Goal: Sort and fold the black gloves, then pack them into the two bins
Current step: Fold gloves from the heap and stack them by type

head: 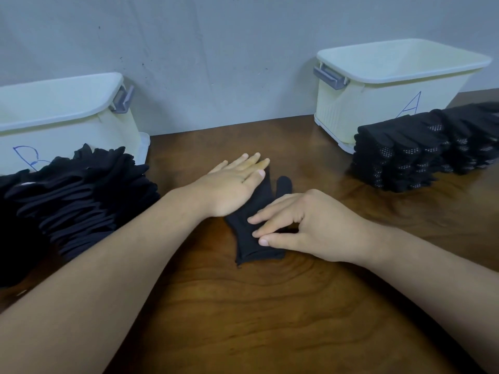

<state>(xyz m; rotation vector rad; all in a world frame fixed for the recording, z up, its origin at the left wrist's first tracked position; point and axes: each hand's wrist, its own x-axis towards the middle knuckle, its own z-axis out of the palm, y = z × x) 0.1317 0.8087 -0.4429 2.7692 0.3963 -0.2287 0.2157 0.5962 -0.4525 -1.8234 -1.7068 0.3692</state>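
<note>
Wooden surface (270, 319), dark grain, fills the near and middle field; grey wall behind.

Two cream bins at the far edge. Bin marked "B" (62, 103) far left, bin marked "A" (391, 85) far right, each with a grey latch handle. Neither interior shows from this angle, so I cannot tell what is packed already.

Loose heap of plain black gloves (81, 195) on the left, just in front of bin B, untidy and overlapping. Neat stack of dotted black gloves (410, 152) on the right, just in front of bin A, white grip dots showing on the edges.

Single black glove (249, 225) lies flat at centre, cuff near, fingers far, well apart from both piles.

Left hand (232, 187) lies open and flat, palm down, pressing the glove's finger end; it clasps nothing. Right hand (305, 225) rests on the cuff half, fingers extended and lightly curled, thumb alongside; it looks to pinch or pin the fabric edge, but whether cloth is actually caught between thumb and fingers I cannot tell.

Judgement: the step in hand is flattening one glove ahead of a fold. The next move likely calls for lifting one end over the other while the other hand anchors it, then placing it with its kind.

Obstacles: each pile sits before its bin, so reaching in means going over it. The loose heap could snag or spill.
</note>
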